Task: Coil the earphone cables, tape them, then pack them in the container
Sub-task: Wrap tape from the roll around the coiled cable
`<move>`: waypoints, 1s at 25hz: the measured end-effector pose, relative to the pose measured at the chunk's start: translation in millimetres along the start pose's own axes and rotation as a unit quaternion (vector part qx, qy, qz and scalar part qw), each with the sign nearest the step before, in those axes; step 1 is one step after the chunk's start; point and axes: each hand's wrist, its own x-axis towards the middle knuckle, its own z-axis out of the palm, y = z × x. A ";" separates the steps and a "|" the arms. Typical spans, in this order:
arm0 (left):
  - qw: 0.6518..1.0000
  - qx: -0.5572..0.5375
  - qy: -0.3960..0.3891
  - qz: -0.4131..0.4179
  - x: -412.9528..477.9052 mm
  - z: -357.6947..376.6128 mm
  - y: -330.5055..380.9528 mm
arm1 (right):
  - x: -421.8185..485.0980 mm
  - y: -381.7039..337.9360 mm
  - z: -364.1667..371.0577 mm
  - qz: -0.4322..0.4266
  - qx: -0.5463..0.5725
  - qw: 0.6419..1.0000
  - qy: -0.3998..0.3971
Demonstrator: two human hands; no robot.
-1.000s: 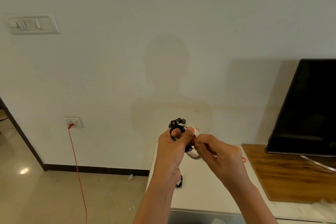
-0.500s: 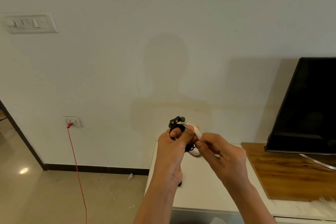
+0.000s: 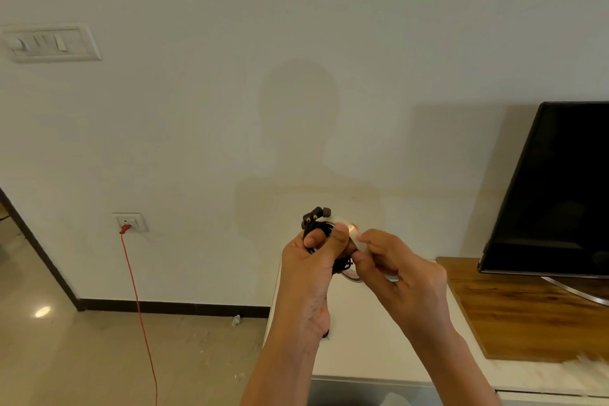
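A switch plate [image 3: 49, 43] sits high on the wall. Lower down, a red cord [image 3: 138, 300] hangs from a wall plug [image 3: 129, 222]. The left hand [image 3: 313, 267] curls tight round black earphones [image 3: 314, 216], held above the white table [image 3: 379, 349]. Its fingers hide most of the coil; the buds poke out on top, with two yellow dots. The right hand [image 3: 402, 270] pinches a clear tape roll [image 3: 353, 276] right against them. A wooden board [image 3: 527, 306] and a dark TV [image 3: 560, 191] stand at the right.

A pale wall [image 3: 296, 43] rises behind a white table [image 3: 362, 349] and polished beige floor [image 3: 82, 356].
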 end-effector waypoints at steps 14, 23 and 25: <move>0.997 -0.062 0.003 -0.036 0.5 1.0 2.9 | -7.4 -8.3 0.4 0.015 -0.050 0.999 0.016; 0.995 -0.087 0.036 -0.034 -1.6 6.0 1.6 | -9.4 -8.4 1.3 -0.021 -0.104 0.994 0.022; 0.994 -0.094 0.038 -0.030 -2.0 5.7 2.7 | -7.8 -9.8 -0.1 -0.034 -0.106 0.994 0.021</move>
